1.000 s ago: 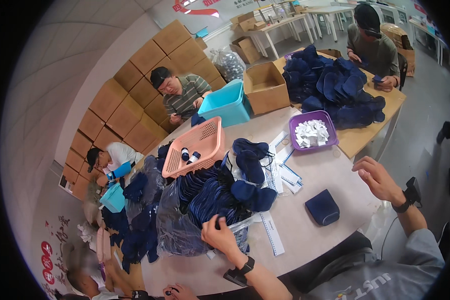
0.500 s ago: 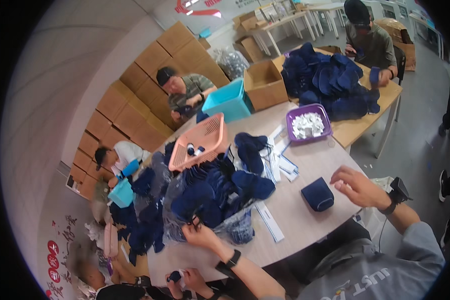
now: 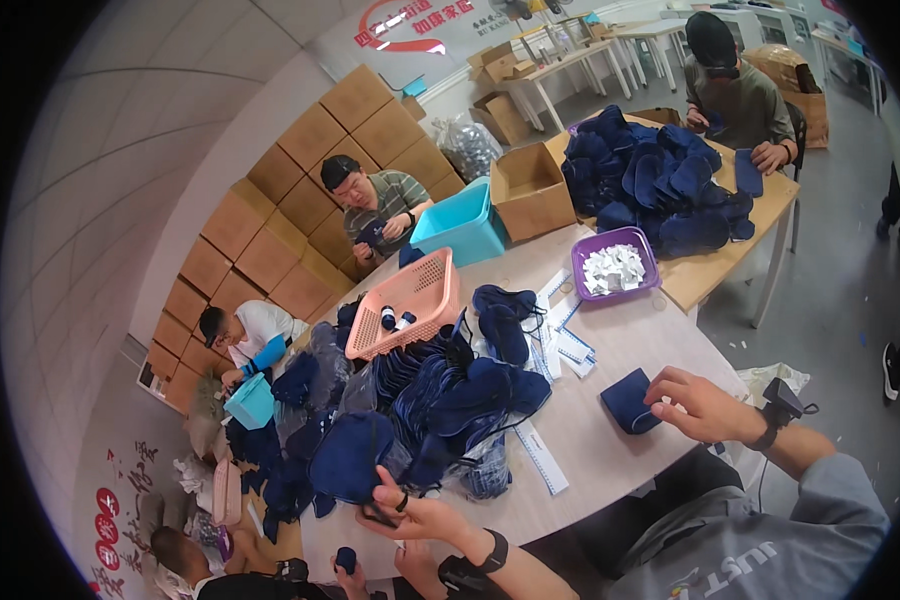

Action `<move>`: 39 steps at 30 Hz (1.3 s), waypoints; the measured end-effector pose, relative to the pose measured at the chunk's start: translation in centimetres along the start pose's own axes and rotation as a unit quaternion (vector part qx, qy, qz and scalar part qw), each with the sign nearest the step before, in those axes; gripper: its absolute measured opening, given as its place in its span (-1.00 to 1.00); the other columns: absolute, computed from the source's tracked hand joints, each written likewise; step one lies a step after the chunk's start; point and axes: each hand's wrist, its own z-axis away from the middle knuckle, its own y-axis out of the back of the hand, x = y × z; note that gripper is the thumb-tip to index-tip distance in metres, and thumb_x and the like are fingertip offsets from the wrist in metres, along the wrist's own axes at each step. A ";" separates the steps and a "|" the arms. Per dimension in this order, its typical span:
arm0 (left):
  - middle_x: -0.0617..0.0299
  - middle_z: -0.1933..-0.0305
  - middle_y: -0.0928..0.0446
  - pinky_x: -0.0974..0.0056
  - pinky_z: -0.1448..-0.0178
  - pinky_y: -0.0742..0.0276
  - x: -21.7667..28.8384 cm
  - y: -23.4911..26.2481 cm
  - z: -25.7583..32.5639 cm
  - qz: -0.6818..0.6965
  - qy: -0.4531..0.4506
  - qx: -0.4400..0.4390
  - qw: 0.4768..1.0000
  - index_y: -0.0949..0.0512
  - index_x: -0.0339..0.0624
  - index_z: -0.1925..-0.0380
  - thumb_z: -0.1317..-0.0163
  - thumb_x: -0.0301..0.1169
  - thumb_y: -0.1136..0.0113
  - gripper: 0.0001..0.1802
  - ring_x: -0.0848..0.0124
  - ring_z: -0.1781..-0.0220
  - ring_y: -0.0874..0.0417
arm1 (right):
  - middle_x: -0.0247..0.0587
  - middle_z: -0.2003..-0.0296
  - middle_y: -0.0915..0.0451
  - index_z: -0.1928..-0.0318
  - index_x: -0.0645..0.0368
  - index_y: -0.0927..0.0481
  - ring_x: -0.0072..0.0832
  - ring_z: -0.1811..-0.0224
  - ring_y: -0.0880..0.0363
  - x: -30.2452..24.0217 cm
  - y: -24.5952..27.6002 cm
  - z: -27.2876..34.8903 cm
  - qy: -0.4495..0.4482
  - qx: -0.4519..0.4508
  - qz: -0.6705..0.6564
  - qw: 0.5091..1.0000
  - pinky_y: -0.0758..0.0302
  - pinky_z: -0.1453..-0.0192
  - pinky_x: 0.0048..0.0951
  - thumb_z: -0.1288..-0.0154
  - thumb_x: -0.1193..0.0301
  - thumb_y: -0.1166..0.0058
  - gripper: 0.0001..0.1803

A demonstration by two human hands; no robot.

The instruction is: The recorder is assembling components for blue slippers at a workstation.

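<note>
The pale round worktop point(image 3: 610, 440) is crowded — a heap of navy cloth pieces point(image 3: 440, 400) fills its middle, with a salmon basket point(image 3: 410, 300), a purple tray point(image 3: 620, 265) of white slips and white paper strips point(image 3: 542, 458) about it; stacked cardboard boxes point(image 3: 300, 190) line the wall, where other people sit. The left hand point(image 3: 420, 515) has its grip closed on a navy piece point(image 3: 350, 455) at the heap's near edge; the right hand point(image 3: 705, 405) rests on a small folded navy pouch point(image 3: 630, 400) lying flat on the worktop — fingers curled over its edge, though whether they pinch it I cannot tell.

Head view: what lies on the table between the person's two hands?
In the head view, a white paper strip on bare tabletop lies between the left hand and the right hand on the folded navy pouch.
</note>
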 end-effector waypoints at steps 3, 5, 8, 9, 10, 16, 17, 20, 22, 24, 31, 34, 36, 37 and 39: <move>-0.36 -0.07 -0.52 0.08 -0.24 -0.73 0.5 -0.6 0.7 0.054 0.031 0.005 0.998 -0.29 -0.66 -0.08 -0.57 -0.34 -0.06 -0.55 0.05 -0.09 -0.75 | 0.03 0.01 -0.55 -0.03 0.26 -0.60 -0.04 -0.01 -0.61 -0.7 -0.6 -0.9 -0.023 0.002 -0.038 0.999 -0.58 -0.10 -0.17 -0.61 0.18 -0.02 -0.64; -0.34 -0.07 -0.53 0.10 -0.26 -0.70 -3.1 1.6 0.6 -0.001 0.001 -0.097 0.995 -0.27 -0.69 -0.09 -0.54 -0.39 -0.05 -0.56 0.11 -0.08 -0.76 | 0.02 0.02 -0.55 -0.03 0.26 -0.59 -0.05 0.01 -0.61 -1.0 -1.3 -1.7 -0.007 -0.007 -0.044 0.999 -0.59 -0.06 -0.18 -0.61 0.17 -0.03 -0.63; -0.04 0.17 -0.43 0.13 -0.29 -0.68 -7.1 -1.8 0.1 -0.021 0.055 -0.166 0.984 -0.30 -0.42 0.14 -0.57 -0.52 -0.03 -0.83 0.29 0.02 -0.65 | 0.01 0.02 -0.54 -0.05 0.26 -0.57 -0.08 0.04 -0.61 -1.0 -1.7 -1.7 -0.004 -0.028 -0.052 0.998 -0.60 -0.03 -0.18 -0.60 0.16 -0.03 -0.63; -0.01 0.19 -0.39 0.13 -0.28 -0.71 -8.8 -1.9 -0.5 -0.031 0.054 -0.185 0.981 -0.28 -0.37 0.17 -0.58 -0.53 -0.01 -0.85 0.33 0.05 -0.60 | 0.01 0.02 -0.53 -0.06 0.26 -0.56 -0.08 0.05 -0.61 -1.2 -1.9 -2.2 0.000 -0.043 -0.059 0.997 -0.59 -0.03 -0.18 -0.60 0.16 -0.03 -0.63; -0.01 0.19 -0.39 0.13 -0.28 -0.71 -9.6 -2.0 -0.6 -0.032 0.054 -0.188 0.980 -0.28 -0.37 0.17 -0.58 -0.53 -0.01 -0.85 0.33 0.05 -0.60 | 0.01 0.02 -0.53 -0.06 0.26 -0.56 -0.08 0.05 -0.61 -1.1 -2.2 -2.3 -0.002 -0.042 -0.061 0.997 -0.59 -0.03 -0.18 -0.60 0.16 -0.03 -0.63; -0.02 0.06 -0.38 0.13 -0.21 -0.82 -8.2 -3.5 1.2 -0.039 0.102 -0.114 0.987 -0.31 -0.40 0.05 -0.29 -0.82 0.32 -0.70 0.28 0.12 -0.55 | 0.01 0.01 -0.51 -0.06 0.27 -0.56 -0.09 0.01 -0.60 0.0 -3.5 -2.6 -0.005 -0.066 -0.049 0.997 -0.58 -0.07 -0.17 -0.61 0.14 0.00 -0.60; -0.02 0.06 -0.38 0.13 -0.21 -0.82 -8.9 -3.0 1.0 -0.040 0.102 -0.115 0.987 -0.31 -0.40 0.05 -0.29 -0.82 0.32 -0.70 0.28 0.12 -0.55 | 0.01 0.02 -0.51 -0.07 0.27 -0.55 -0.09 0.00 -0.59 0.0 -3.7 -2.7 -0.005 -0.074 -0.049 0.996 -0.57 -0.07 -0.16 -0.62 0.13 0.00 -0.60; -0.08 -0.09 -0.42 0.07 -0.44 -0.61 -9.5 -1.7 0.9 -0.203 0.054 -0.325 0.922 -0.49 -0.43 0.16 -0.06 -0.85 0.22 -0.62 0.08 -0.07 -0.60 | 0.01 0.04 -0.50 -0.08 0.26 -0.55 -0.07 -0.01 -0.58 0.6 -4.6 -2.6 0.002 -0.078 -0.035 0.996 -0.57 -0.08 -0.15 -0.61 0.13 0.00 -0.60; -0.16 -0.25 -0.35 0.04 -0.51 -0.51 -10.3 -1.5 1.2 -0.186 0.041 -0.367 0.911 -0.46 -0.41 -0.07 -0.05 -0.83 0.16 -0.47 -0.01 -0.24 -0.53 | 0.01 0.04 -0.50 -0.08 0.26 -0.55 -0.06 -0.02 -0.57 1.2 -5.4 -2.5 0.008 -0.074 -0.020 0.997 -0.56 -0.08 -0.14 -0.61 0.14 -0.01 -0.60; -0.23 -0.41 -0.28 0.00 -0.57 -0.42 -10.2 -0.5 1.0 -0.174 0.024 -0.399 0.900 -0.43 -0.38 -0.30 -0.05 -0.81 0.10 -0.30 -0.09 -0.41 -0.45 | 0.03 0.03 -0.51 -0.09 0.25 -0.54 -0.04 -0.06 -0.56 1.2 -6.7 -2.4 0.034 -0.096 -0.020 0.995 -0.56 -0.12 -0.13 -0.59 0.15 -0.05 -0.61; -0.29 -0.68 0.16 -0.07 -0.55 -0.39 -6.4 0.3 -0.1 -0.263 0.037 -0.438 0.859 0.21 -0.16 -0.68 -0.20 -0.40 -0.42 0.20 -0.16 -0.64 -0.15 | 0.11 -0.14 -0.50 -0.24 0.31 -0.49 0.01 -0.22 -0.50 0.3 -13.2 -2.5 0.182 -0.171 -0.097 0.964 -0.47 -0.30 -0.12 -0.59 0.13 -0.05 -0.49; -0.26 -0.67 0.09 -0.02 -0.45 -0.46 -5.5 1.3 -0.7 -0.317 0.042 -0.416 0.851 0.13 -0.13 -0.68 -0.22 -0.55 -0.29 0.10 -0.13 -0.54 -0.32 | 0.15 -0.27 -0.47 -0.36 0.32 -0.45 -0.03 -0.32 -0.44 -0.6 -18.2 -2.5 0.216 -0.164 -0.017 0.962 -0.37 -0.37 -0.10 -0.62 0.07 0.04 -0.41; -0.19 -0.64 -0.01 0.04 -0.37 -0.50 -4.9 2.3 -1.2 -0.311 0.059 -0.466 0.826 0.03 -0.12 -0.68 -0.20 -0.71 -0.10 0.02 -0.06 -0.39 -0.46 | 0.14 -0.32 -0.45 -0.38 0.31 -0.44 -0.06 -0.33 -0.43 -0.1 -20.7 -2.2 0.202 -0.157 0.047 0.965 -0.33 -0.38 -0.10 -0.64 0.05 0.08 -0.39; -0.19 -0.64 -0.01 0.04 -0.37 -0.50 -4.3 2.8 -1.4 -0.311 0.060 -0.468 0.825 0.03 -0.12 -0.68 -0.20 -0.71 -0.10 0.02 -0.06 -0.39 -0.46 | 0.14 -0.36 -0.43 -0.40 0.31 -0.44 -0.10 -0.35 -0.42 0.2 -21.7 -2.3 0.194 -0.155 0.108 0.963 -0.30 -0.39 -0.09 -0.65 0.03 0.12 -0.37; -0.14 -0.61 -0.06 0.10 -0.33 -0.50 -2.2 3.6 -2.2 -0.333 0.017 -0.491 0.805 0.00 -0.08 -0.68 -0.13 -0.81 0.07 0.04 0.00 -0.31 -0.50 | 0.10 -0.38 -0.43 -0.39 0.29 -0.47 -0.16 -0.35 -0.42 0.2 -23.2 -2.3 0.201 -0.155 0.137 0.958 -0.29 -0.39 -0.12 -0.63 0.03 0.11 -0.37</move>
